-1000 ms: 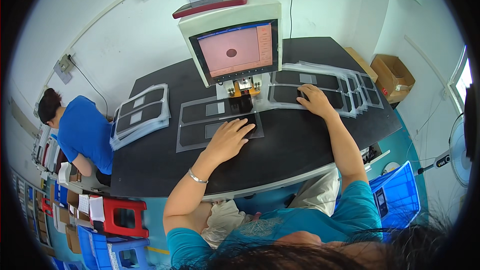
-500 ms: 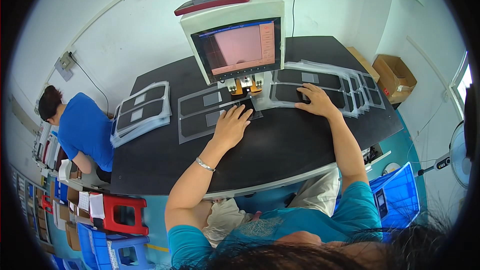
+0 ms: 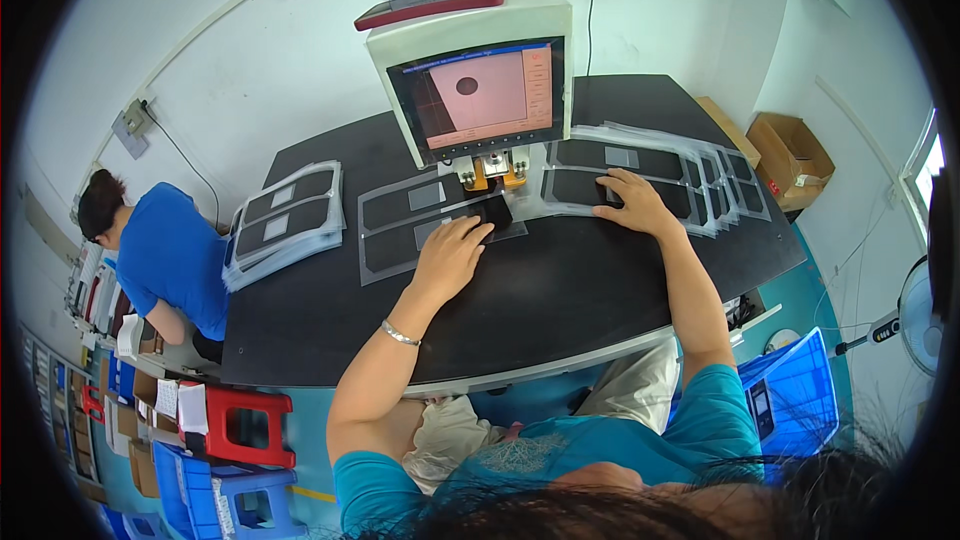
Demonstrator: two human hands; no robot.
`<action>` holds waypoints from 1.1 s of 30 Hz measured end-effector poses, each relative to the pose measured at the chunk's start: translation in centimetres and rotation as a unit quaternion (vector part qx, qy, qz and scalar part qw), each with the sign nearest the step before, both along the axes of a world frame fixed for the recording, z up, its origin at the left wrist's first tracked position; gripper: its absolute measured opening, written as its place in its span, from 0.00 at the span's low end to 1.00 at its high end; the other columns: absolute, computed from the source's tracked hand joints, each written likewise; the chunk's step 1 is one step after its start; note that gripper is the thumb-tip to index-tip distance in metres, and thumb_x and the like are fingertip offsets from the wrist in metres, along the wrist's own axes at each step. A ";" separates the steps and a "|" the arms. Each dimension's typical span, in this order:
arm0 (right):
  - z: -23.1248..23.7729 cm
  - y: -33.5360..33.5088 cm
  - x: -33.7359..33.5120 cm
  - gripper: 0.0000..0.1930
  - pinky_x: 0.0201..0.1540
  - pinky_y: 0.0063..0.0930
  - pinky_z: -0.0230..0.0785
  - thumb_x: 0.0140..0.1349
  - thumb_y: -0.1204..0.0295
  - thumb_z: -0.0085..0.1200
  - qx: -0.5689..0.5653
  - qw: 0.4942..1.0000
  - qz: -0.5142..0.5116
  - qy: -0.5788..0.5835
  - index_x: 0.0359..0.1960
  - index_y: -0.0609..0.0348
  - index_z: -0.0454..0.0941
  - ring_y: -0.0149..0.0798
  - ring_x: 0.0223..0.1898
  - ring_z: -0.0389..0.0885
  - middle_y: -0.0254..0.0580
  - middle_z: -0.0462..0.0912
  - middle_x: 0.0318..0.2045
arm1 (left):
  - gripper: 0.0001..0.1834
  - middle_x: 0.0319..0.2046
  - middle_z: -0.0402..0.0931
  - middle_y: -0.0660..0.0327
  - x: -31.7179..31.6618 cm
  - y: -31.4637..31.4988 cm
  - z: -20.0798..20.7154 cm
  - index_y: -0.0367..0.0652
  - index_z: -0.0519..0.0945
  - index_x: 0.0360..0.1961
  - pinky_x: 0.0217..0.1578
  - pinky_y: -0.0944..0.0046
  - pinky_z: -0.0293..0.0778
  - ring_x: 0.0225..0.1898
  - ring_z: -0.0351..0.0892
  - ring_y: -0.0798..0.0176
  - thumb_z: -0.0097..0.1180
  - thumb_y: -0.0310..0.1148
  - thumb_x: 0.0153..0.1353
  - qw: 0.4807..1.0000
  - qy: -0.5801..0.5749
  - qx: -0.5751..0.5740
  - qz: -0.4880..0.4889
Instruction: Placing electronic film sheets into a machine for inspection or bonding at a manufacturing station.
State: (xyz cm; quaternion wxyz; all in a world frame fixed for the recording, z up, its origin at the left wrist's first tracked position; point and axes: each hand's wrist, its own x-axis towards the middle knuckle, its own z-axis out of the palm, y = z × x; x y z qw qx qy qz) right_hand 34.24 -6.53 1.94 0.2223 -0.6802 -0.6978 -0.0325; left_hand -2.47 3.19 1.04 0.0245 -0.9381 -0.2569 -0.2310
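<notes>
A black sheet with clear edges and pale rectangular windows (image 3: 385, 252) lies flat under the head of a machine with a screen (image 3: 490, 90). My left hand (image 3: 452, 258) rests on this sheet's near right part, fingers stretched out and lying flat. Just past my fingertips is the machine's orange-and-metal working head (image 3: 493, 175). To the right, my right hand (image 3: 640, 204) lies on a fanned stack of similar sheets (image 3: 685, 172), its thumb apart from the other fingers. A dark round dot shows on the pink screen picture.
Another stack of sheets (image 3: 285, 210) is on the black table (image 3: 560, 300) at left. Beyond it a person in blue (image 3: 175, 250) bends away. Red (image 3: 250, 425) and blue stools (image 3: 262, 505) stand at lower left; an open carton (image 3: 790, 155) and a fan (image 3: 918, 310) are at right.
My left hand has slid slightly left and toward me over the sheet. On the screen, the dark dot has moved up from the lower edge. My right hand stays in place.
</notes>
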 end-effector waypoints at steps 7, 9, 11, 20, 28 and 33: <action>-0.3 0.0 0.1 0.31 0.66 0.45 0.62 0.55 0.49 0.64 0.018 1.000 -0.005 -0.002 0.56 0.56 0.79 0.55 0.63 0.71 0.53 0.74 0.60 | 0.15 0.52 0.81 0.64 -0.2 1.0 0.1 0.51 0.82 0.52 0.49 0.57 0.78 0.52 0.80 0.57 0.57 0.30 0.64 0.997 -0.022 -0.072 0.014; -0.3 0.0 0.1 0.31 0.66 0.45 0.62 0.55 0.49 0.64 0.035 0.999 0.008 0.006 0.56 0.56 0.79 0.54 0.63 0.71 0.53 0.74 0.60 | 0.16 0.51 0.81 0.63 0.6 2.2 -0.3 0.50 0.83 0.51 0.50 0.57 0.78 0.52 0.80 0.56 0.55 0.27 0.63 0.996 -0.040 -0.059 0.044; -0.2 0.0 0.1 0.31 0.66 0.44 0.63 0.55 0.49 0.64 0.036 0.999 0.010 0.005 0.56 0.56 0.79 0.54 0.63 0.71 0.53 0.75 0.60 | 0.17 0.52 0.80 0.62 1.4 3.4 -0.7 0.50 0.83 0.52 0.50 0.57 0.78 0.53 0.79 0.55 0.55 0.25 0.62 0.997 -0.046 -0.014 0.053; -0.1 -0.1 0.0 0.30 0.67 0.44 0.61 0.57 0.50 0.64 0.021 1.000 0.007 0.003 0.58 0.55 0.78 0.55 0.65 0.69 0.52 0.73 0.62 | 0.31 0.63 0.72 0.57 1.4 5.0 -2.1 0.46 0.74 0.62 0.64 0.56 0.69 0.65 0.70 0.52 0.47 0.14 0.56 0.998 -0.008 -0.007 0.055; 0.8 -0.2 -0.2 0.25 0.64 0.42 0.66 0.57 0.60 0.66 0.022 0.993 0.021 0.112 0.54 0.58 0.80 0.55 0.60 0.74 0.52 0.78 0.57 | 0.29 0.64 0.70 0.56 1.1 5.2 -2.4 0.46 0.73 0.62 0.66 0.56 0.66 0.67 0.67 0.52 0.47 0.15 0.59 0.997 -0.001 -0.043 0.062; 1.4 0.1 -1.3 0.21 0.54 0.37 0.73 0.59 0.65 0.65 0.071 0.984 0.035 0.162 0.52 0.60 0.81 0.45 0.50 0.81 0.49 0.81 0.52 | 0.24 0.62 0.72 0.56 1.0 5.2 -2.4 0.46 0.75 0.60 0.63 0.56 0.68 0.65 0.70 0.53 0.49 0.20 0.62 0.994 0.015 0.041 0.098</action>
